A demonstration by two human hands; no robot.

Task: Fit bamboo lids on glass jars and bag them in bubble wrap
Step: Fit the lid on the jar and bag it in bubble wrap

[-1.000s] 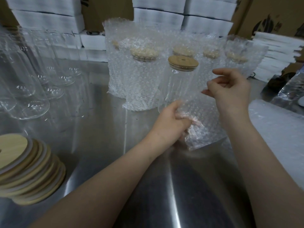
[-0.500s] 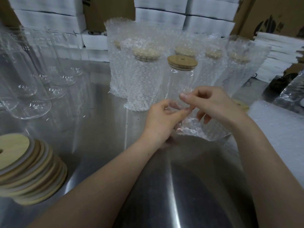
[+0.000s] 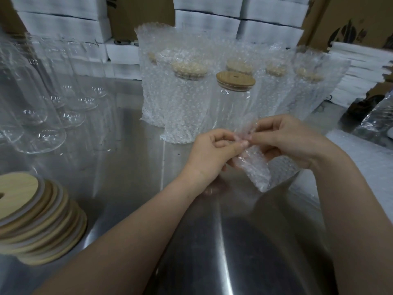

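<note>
Pinching one bubble-wrap bag [image 3: 257, 173] with left hand [image 3: 209, 154] and right hand [image 3: 291, 141], fingertips meeting at its edge. Standing behind on worktop [image 3: 127, 177]: one unbagged lidded jar [image 3: 232, 103], five bagged jars [image 3: 185, 99].

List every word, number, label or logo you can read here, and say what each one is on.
Nothing reads clearly.
Empty glass jars, bases: raised marks, too blurred to read.
Cardboard box, upper right: dark printed logo, no legible letters.
Bamboo lid and bubble wrap bag: no text visible.
</note>
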